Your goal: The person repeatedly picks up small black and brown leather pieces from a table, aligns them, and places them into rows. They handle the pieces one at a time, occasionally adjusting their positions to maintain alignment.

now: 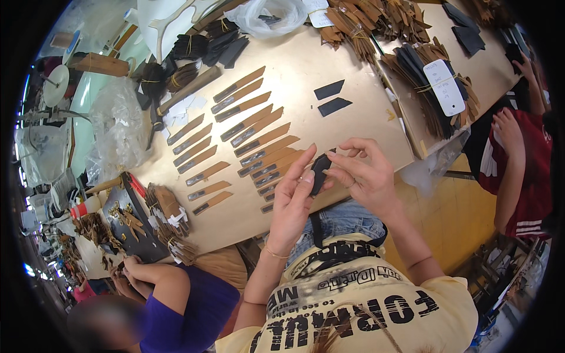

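Between my two hands, above the table's near edge, is a small black leather-like strip [320, 173]. My left hand [293, 197] pinches it between thumb and fingers. From the other side, my right hand [366, 172] grips its upper end with the fingertips. Just beyond, two black slant-ended pieces [335, 106] lie flat on the tan table [294, 59]. Left of my hands, several brown strips [259, 120] with slanted ends and dark patches at the other end are laid out in rows, some overlapping.
Rubber-banded brown and black bundles [412, 82] stand at the right; more black pieces [226, 47] lie at the far left. A wooden-handled hammer [188, 91] rests near a clear plastic bag [118, 126]. Co-workers in purple [188, 300] and dark red [529, 170] sit on either side.
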The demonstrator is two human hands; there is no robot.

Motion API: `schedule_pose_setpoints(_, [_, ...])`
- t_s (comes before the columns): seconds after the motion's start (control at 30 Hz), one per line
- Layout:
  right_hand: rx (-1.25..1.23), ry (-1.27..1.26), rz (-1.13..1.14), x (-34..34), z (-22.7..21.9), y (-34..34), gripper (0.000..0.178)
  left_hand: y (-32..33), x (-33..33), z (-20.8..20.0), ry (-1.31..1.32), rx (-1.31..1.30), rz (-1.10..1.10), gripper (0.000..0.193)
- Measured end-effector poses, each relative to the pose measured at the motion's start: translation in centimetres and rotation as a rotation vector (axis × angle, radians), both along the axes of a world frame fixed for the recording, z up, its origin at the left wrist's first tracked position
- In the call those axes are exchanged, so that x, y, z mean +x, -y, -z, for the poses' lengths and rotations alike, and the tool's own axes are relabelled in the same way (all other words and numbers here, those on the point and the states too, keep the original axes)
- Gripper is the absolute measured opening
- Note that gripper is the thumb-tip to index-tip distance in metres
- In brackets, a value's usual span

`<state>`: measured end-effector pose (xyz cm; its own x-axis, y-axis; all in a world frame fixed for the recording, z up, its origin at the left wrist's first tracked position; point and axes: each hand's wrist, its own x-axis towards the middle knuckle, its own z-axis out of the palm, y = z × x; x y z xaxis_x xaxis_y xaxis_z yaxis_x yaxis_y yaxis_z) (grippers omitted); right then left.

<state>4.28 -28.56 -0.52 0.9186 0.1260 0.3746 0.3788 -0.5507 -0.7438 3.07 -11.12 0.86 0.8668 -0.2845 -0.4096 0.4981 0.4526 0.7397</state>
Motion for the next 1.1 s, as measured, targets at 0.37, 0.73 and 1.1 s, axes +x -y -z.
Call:
schedule_pose_setpoints(0.37, [-0.02,-0.116,0.022,0.8,1.1,0.4,0.02,0.5,1.8,1.2,-0.199,-0.07,-0.033,0.045])
schedule_pose_setpoints(0.73, [-0.344,0.286,-0.009,0.9,2.3,1.6,0.033,-0.1,3.5,1.9,-0.362,-0.281,0.019,0.043])
schedule_pose_setpoints(1.1, [-0.35,0.436,-0.061,0.9,3.6,2.1,0.027,-0.3,3.1,2.1,-0.297,-0.206,0.104,0.039])
